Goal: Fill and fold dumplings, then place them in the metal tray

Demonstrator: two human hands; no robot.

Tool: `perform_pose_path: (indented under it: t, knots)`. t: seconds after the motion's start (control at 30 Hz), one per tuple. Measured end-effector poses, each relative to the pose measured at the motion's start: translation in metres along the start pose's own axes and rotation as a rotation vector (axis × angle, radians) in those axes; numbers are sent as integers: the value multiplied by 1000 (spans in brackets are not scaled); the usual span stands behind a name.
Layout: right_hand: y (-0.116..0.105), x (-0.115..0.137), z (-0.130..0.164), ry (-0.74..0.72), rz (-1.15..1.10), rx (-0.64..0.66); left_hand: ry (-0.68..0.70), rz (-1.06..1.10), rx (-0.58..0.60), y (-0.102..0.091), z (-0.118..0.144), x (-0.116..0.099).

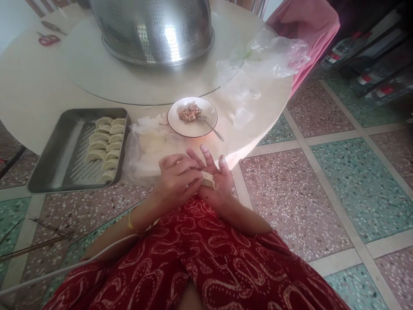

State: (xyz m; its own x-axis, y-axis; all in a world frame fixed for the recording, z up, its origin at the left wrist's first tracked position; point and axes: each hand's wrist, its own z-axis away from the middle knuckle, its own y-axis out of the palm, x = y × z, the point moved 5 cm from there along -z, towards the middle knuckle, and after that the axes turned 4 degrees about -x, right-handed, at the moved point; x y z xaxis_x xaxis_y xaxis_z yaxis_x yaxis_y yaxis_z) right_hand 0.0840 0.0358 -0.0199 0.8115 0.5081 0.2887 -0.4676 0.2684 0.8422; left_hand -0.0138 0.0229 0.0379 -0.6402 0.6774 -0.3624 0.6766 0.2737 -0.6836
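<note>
left hand (176, 181): curled over the dumpling (207, 179), fingertips pinching its edge; a thin bangle (130, 220) sits on the wrist.
right hand (217, 183): palm up, fingers spread and dusted with flour, cradling the dumpling from below rather than clenched on it.
dumpling: pale, folded, lying across the right palm, partly covered by the left fingers; held just off the table edge, above the lap.
lap: red patterned cloth (206, 262) fills the bottom of the view.
table (29, 90): round, pale, with a raised round turntable (97, 82) in its middle.
tray (51, 159): metal, on the near left table edge, overhanging slightly; finished dumplings (106, 146) lined in two columns along its right side, the left part bare.
wrappers (151, 141): round dough discs stacked on a clear plastic sheet (135, 165), between tray and plate, just beyond the hands.
plate (180, 125): white, just past the hands; small heap of minced filling (189, 113) in it, spoon (209, 125) resting in it with the handle pointing over the rim toward the right.
colander (155, 28): big steel, perforated, upside down on the turntable.
plastic bag (267, 56): clear, crumpled, at the right table edge.
scissors (48, 39): red handles, far left of table.
floor (338, 172): speckled terrazzo tiles, pink and green.
</note>
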Motion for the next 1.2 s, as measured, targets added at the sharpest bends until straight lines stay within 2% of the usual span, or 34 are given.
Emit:
perform_pose_path:
  t: [0.27,0.5,0.8,0.93,1.2]
  knots:
    - [0,2,0,-36,-31,3,-75,-24,-8,-7,4,5]
    - [-2,-2,-2,-47,-2,-22,6,-41,-34,-6,2,-2]
    - [4,1,-1,-91,15,-46,-119,-36,-32,-9,9,7]
    - [4,-1,-3,-89,0,-32,-125,-26,-31,-4,12,8]
    - [4,1,-3,-92,-9,-38,-142,-17,-36,-9,13,5]
